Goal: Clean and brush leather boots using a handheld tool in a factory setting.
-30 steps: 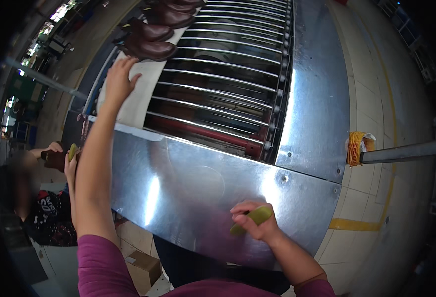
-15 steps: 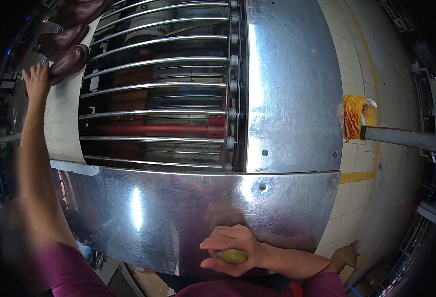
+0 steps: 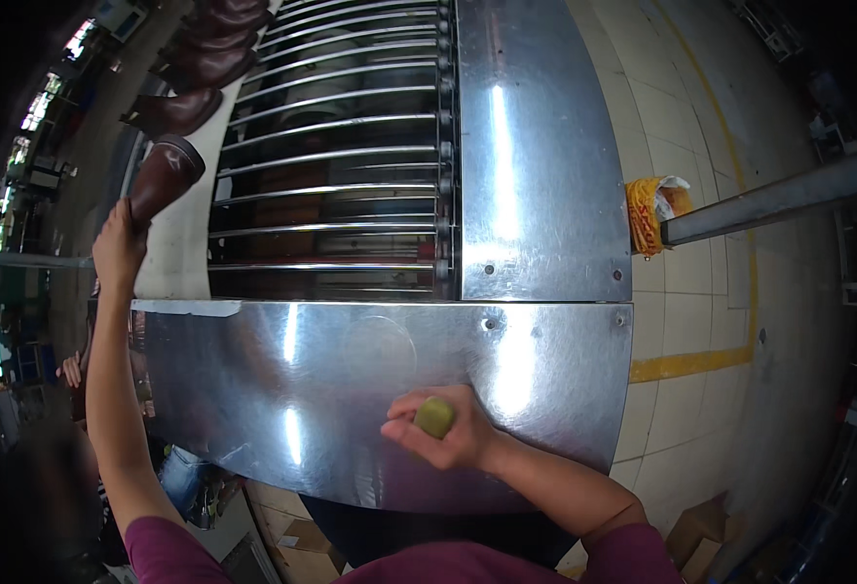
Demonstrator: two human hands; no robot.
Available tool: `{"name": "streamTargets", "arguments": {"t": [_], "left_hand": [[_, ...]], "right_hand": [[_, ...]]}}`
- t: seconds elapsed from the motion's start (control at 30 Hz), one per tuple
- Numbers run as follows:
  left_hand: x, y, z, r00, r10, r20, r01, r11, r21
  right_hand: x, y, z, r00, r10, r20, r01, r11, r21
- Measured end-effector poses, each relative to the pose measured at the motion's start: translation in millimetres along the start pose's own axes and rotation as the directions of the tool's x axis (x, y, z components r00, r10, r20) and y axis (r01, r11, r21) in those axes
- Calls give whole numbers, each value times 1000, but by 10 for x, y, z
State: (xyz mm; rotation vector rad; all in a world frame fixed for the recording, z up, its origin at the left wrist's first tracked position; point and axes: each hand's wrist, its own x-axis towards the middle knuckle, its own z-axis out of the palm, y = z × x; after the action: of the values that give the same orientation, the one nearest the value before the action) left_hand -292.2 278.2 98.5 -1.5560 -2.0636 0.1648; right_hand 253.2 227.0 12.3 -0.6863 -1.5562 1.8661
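Head view: left hand (image 3: 117, 248) wraps its grip around a brown boot (image 3: 161, 180) at the frame's left, beside more boots on the roller conveyor (image 3: 331, 185). Right hand (image 3: 443, 433), lower centre, pinches a small green block (image 3: 435, 417) over the shiny metal counter (image 3: 351, 389).

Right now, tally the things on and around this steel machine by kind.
Brown boots: 4, the nearest gripped by the left hand
Green lumps: 1, in the right hand
Yellow rags: 1, wrapped on the grey pipe
Grey pipes: 1
Total: 7
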Motion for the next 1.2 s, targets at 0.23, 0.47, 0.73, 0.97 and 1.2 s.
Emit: {"name": "streamTargets", "arguments": {"t": [0.23, 0.47, 0.73, 0.97, 1.2], "left_hand": [[-1559, 1025, -1885, 740, -132, 659, 671, 96, -735], [-3027, 1762, -2599, 456, 192, 869, 740, -625, -250], [-3748, 2228, -2322, 496, 265, 827, 703, -682, -204], [-3942, 2342, -2293, 562, 221, 797, 628, -741, -238], [-3924, 2368, -2325, 593, 181, 785, 577, -776, -256]], "right_hand": [[-88, 70, -83, 996, 75, 45, -73, 996, -49], [-3, -13, -61, 995, 95, -18, -93, 989, 112], [-39, 32, 17, 994, 76, -84, -66, 991, 114], [-98, -10, 95, 988, 36, -147, -19, 993, 117], [-78, 26, 105, 982, -8, -188, 44, 981, 191]]}}
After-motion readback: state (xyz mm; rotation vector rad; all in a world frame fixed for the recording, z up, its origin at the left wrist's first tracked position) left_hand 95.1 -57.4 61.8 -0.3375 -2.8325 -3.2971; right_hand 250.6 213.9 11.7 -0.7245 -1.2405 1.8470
